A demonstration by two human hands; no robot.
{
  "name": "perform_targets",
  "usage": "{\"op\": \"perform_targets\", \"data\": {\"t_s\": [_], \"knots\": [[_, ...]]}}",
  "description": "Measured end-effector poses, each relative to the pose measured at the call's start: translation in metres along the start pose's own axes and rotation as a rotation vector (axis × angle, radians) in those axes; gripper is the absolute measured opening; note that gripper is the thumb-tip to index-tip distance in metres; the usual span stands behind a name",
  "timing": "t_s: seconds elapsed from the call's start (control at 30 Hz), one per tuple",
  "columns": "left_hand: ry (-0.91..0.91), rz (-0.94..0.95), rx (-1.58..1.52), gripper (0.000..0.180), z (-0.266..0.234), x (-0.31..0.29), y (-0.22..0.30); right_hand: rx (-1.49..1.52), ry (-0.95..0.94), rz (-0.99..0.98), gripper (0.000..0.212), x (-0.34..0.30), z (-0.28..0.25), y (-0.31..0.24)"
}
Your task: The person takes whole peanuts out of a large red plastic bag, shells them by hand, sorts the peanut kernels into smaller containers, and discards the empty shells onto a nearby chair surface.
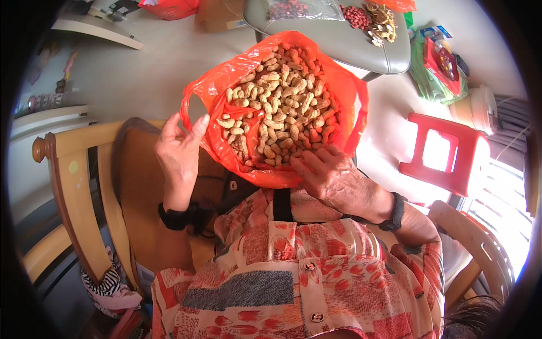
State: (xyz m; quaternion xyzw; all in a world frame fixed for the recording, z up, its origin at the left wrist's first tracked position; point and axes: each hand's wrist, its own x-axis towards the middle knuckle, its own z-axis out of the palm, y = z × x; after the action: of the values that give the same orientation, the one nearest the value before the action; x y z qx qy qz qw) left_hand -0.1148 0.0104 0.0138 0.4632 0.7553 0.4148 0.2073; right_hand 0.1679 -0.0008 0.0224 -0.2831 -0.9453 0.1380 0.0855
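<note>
Orange plastic makes a big soft bag [226,85] that sits on the person's lap, at the middle of the view, and it is wide open so the pile of peanuts [279,107] in their shells is easy to reach. The left hand [179,152] is at 9 o'clock from the bag, just touching its rim; its fingers are spread and a little bent, and it holds nothing that I can see. It looks like it props that side so the floppy rim does not fold in. The right hand [330,175] lies at 5 o'clock on the bag's near edge, fingers curled down among the closest peanuts; I cannot tell if it pinches one. A black band [396,212] is on that wrist. At 12 o'clock, just past the bag, a grey stool seat [344,48] carries shelled red nuts [355,16] and a small heap of empty shells [381,25], close enough for a short reach. A red plastic stool [446,152] stands at 3 o'clock, well apart. Wooden chair arms [68,186] close in at 8 o'clock and 4 o'clock, so the elbows have little room sideways. The open room is the pale floor [130,73] at 10 o'clock.
</note>
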Motion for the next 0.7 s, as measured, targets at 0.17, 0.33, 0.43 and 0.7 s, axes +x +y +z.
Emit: {"op": "perform_targets", "data": {"t_s": [0.17, 0.33, 0.43, 0.7], "knots": [[-0.235, -0.171, -0.364, 0.016, 0.016, -0.024, -0.034, -0.017, -0.010, -0.089, 0.035, -0.013, 0.018, 0.000], [-0.260, -0.108, -0.378, 0.010, 0.006, -0.038, -0.041, -0.043, -0.085, -0.082, 0.041, -0.018, 0.021, -0.002], [-0.234, -0.033, -0.341, 0.010, 0.004, -0.044, -0.026, 0.074, -0.104, -0.030, 0.039, -0.017, 0.017, -0.001], [0.078, 0.255, -0.156, 0.018, 0.003, -0.052, 0.010, 0.735, 0.117, 0.242, 0.036, 0.004, -0.018, 0.003]]}}
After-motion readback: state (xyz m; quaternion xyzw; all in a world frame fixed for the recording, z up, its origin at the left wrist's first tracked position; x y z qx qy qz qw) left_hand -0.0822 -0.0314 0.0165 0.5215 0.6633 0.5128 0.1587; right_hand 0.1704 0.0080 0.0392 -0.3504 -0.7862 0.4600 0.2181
